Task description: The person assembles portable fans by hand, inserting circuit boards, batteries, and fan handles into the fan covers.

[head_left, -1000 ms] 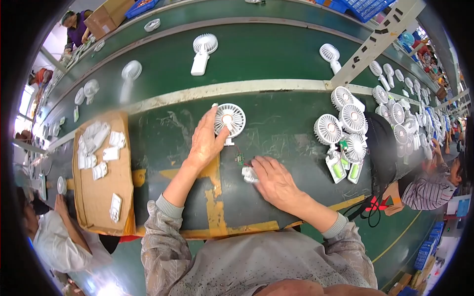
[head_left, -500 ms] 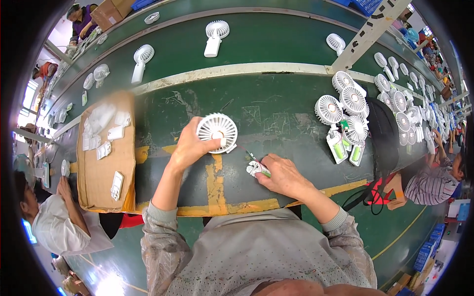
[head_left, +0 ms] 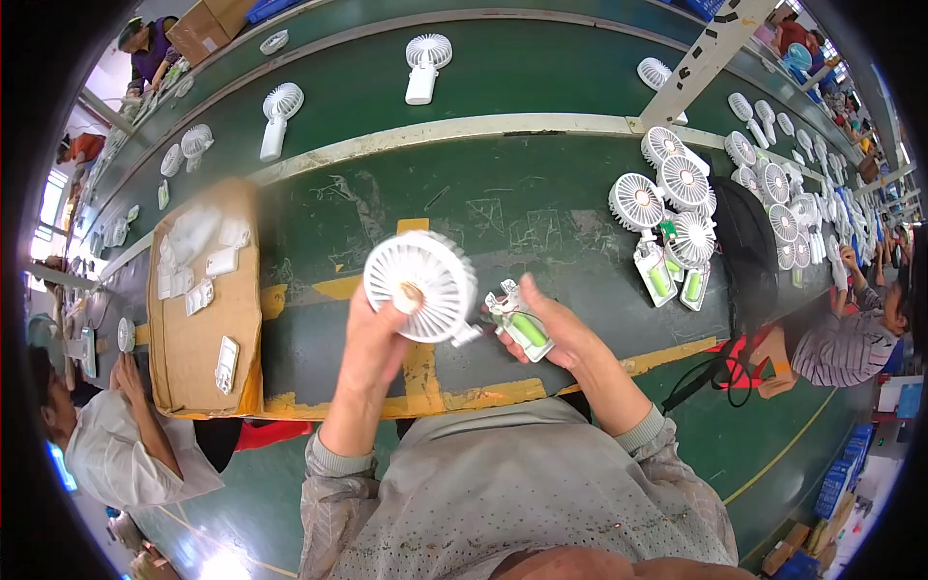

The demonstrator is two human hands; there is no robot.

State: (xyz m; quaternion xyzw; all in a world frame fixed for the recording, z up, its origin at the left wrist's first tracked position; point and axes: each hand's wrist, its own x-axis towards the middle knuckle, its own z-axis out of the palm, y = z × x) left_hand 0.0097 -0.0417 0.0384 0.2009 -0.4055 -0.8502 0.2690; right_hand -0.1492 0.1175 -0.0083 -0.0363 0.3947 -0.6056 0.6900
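Holding white fan head [head_left: 418,288], open handle [head_left: 504,303], green battery [head_left: 529,330]

Before me, hands: two, left hand [head_left: 369,338] and right hand [head_left: 568,333]. Fan head [head_left: 425,285] held: one. Open handle [head_left: 504,302] held: one; green battery [head_left: 529,330] inside: one. Stack, right: at least four fan heads [head_left: 636,201], two exposed batteries [head_left: 658,280]. Cardboard tray [head_left: 188,372]: one; white casing parts [head_left: 225,365]: at least five. Far-right fans [head_left: 784,222]: too crowded to count.

Free bench [head_left: 541,208] beyond hands [head_left: 570,333], fan cluster [head_left: 683,181] rightward
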